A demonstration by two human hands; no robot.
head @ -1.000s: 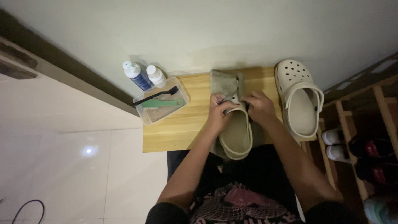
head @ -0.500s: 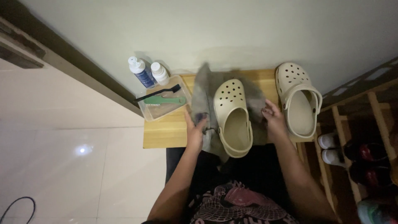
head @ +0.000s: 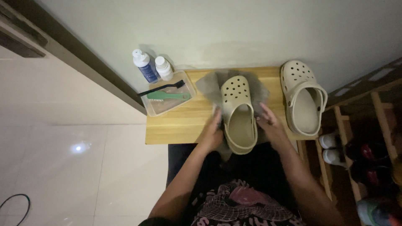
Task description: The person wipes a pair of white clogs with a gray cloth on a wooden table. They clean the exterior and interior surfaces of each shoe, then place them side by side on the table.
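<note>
Now both hands flank the beige clog on the wooden bench: left hand and right hand seemingly pinching the grey cloth beneath it, perhaps spreading it flat; grips blurred.

Matt foam clog, wooden bench

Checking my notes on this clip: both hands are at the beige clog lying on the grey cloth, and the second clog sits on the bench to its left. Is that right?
Not quite. In the head view the second clog sits to the right of the beige clog, not the left. The rest holds: the left hand and right hand flank that clog on the grey cloth, on the wooden bench.
</note>
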